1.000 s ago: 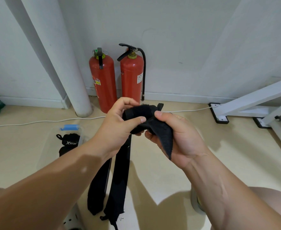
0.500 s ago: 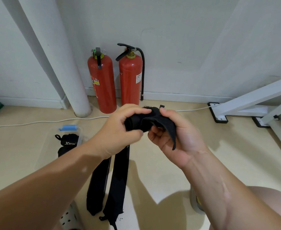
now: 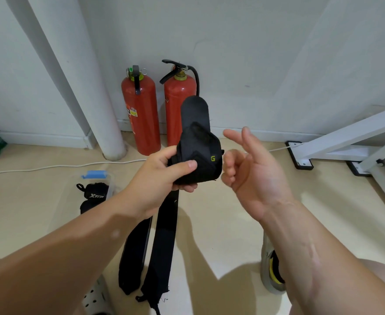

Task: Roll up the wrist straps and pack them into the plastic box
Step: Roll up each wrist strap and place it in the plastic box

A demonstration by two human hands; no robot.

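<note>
The partly rolled wrist strap [image 3: 198, 155], black with a green "G" mark, is held in the air in front of the body by the left hand [image 3: 159, 180]. The roll is gripped with the thumb pressed across its near face and the remaining fingers curled beneath it. One rounded end of the strap stands upward above the roll, and the unrolled tail hangs down from the left hand to the floor. The right hand [image 3: 248, 171] is positioned just beside the roll, palm turned toward it, and nothing is held in it; two fingers are extended and slightly spread, while the other fingers are loosely curled. Contact between the right hand and the strap cannot be confirmed. A second strap [image 3: 134, 253] is laid flat on the floor, just beside the hanging tail. The plastic box [image 3: 110, 180], clear with a blue latch, is located on the floor to the left, partly hidden by the left forearm, and rolled straps [image 3: 93, 193] are seen inside it. Two red fire extinguishers [image 3: 141, 114] are stood against the wall behind the hands, next to a white column [image 3: 91, 76]. A white cable [image 3: 50, 167] is run along the floor.
</note>
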